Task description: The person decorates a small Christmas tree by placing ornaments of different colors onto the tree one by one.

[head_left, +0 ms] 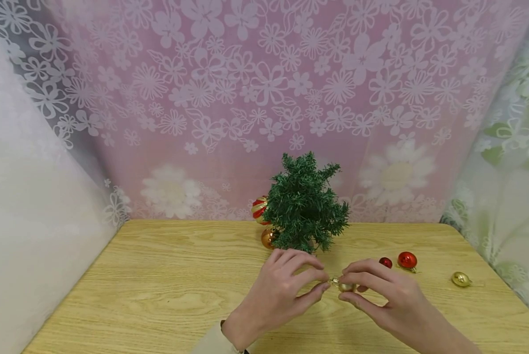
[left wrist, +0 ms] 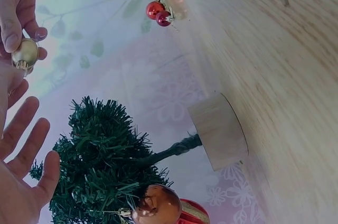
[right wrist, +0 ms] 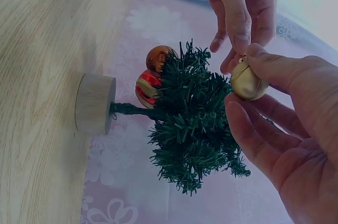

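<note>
"What is seen behind everything?"

"A flowered pink curtain is hung across the back. Before it, a wood-grained table is spread out."

"And what is stood on the table?"

"A small green artificial tree, set upright near the far edge. Its stem is held in a round wooden base."

"How are the hands placed?"

"Both are raised in front of the tree. By the right hand, a gold ornament is gripped between thumb and fingers. By the left hand, the cap end of the same ornament is pinched between thumb and forefinger; the other fingers are held apart from it. A pale sleeve is worn on the left arm."

"So the ornament is located between the two hands?"

"Yes, with its cap turned toward the left one."

"What is found at the tree's left side?"

"A red-and-gold striped ball and, just beside it, a smaller copper ball. Both are set against the lower branches, above the tabletop."

"And the smallest pieces?"

"Those are scattered on the table at the right: a red ball, a second gold ornament farther right, and a dark red ball near the red one."
</note>
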A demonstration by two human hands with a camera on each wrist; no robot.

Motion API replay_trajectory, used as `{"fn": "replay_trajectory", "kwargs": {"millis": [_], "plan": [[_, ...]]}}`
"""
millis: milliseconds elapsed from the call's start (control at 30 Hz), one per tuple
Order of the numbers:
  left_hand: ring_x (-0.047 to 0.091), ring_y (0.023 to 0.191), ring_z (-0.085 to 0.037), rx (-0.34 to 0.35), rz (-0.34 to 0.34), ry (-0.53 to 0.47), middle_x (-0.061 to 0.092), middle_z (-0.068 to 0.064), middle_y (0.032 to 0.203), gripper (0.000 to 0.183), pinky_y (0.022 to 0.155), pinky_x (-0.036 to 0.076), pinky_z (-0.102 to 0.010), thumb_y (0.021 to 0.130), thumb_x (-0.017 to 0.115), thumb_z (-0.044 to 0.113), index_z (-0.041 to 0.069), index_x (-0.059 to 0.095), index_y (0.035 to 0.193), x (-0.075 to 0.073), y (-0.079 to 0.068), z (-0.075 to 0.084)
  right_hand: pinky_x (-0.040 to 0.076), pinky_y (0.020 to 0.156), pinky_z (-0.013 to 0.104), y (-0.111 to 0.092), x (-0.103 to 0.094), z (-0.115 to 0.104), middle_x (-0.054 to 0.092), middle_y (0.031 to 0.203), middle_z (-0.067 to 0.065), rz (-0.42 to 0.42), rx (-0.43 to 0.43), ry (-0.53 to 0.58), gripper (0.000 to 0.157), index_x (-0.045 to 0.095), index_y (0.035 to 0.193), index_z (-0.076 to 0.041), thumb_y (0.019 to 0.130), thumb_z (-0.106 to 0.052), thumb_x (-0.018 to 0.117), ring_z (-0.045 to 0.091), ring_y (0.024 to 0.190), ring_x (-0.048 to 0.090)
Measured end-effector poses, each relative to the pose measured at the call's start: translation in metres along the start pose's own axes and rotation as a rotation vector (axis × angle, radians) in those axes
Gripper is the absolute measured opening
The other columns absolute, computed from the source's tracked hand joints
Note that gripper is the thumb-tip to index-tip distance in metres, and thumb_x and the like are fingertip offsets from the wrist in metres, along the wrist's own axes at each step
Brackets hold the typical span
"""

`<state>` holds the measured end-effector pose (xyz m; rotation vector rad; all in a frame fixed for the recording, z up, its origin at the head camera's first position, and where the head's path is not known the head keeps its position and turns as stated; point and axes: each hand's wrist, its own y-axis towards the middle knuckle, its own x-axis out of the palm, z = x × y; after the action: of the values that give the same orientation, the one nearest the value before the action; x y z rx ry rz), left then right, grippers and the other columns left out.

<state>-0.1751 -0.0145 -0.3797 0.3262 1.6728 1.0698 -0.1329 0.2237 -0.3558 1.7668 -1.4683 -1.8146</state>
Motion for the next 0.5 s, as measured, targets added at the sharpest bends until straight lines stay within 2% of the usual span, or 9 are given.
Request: {"fn": "replay_trajectory", "kwargs": {"millis": [267, 500], "plan": [[0.065, 0.107, -0.005, 0.01, 0.04, 0.009, 0.072, 0.012, 0.107, 0.004, 0.091, 0.047, -0.024, 0.092, 0.075, 0.025, 0.027, 0.073, 0.095, -0.0006, -0.0014, -0.0022, 0.051, 0.066, 0.007, -0.002, 0.0013, 0.0015, 0.069, 0.104, -0.005, 0.003, -0.008, 0.005, 0.022, 0.073, 0.104, -0.021, 0.1, -0.039, 0.061, -0.003, 0.08, 0.063], [0.067, 0.101, -0.006, 0.029, 0.103, 0.001, 0.073, 0.011, 0.102, 0.006, 0.089, 0.049, -0.024, 0.087, 0.076, 0.02, 0.025, 0.073, 0.091, -0.0025, -0.0017, -0.0037, 0.048, 0.067, 0.005, -0.0045, 0.001, 0.0013, 0.069, 0.109, -0.01, -0.056, 0.025, -0.009, 0.02, 0.069, 0.108, -0.029, 0.103, -0.042, 0.055, -0.007, 0.08, 0.059]]}}
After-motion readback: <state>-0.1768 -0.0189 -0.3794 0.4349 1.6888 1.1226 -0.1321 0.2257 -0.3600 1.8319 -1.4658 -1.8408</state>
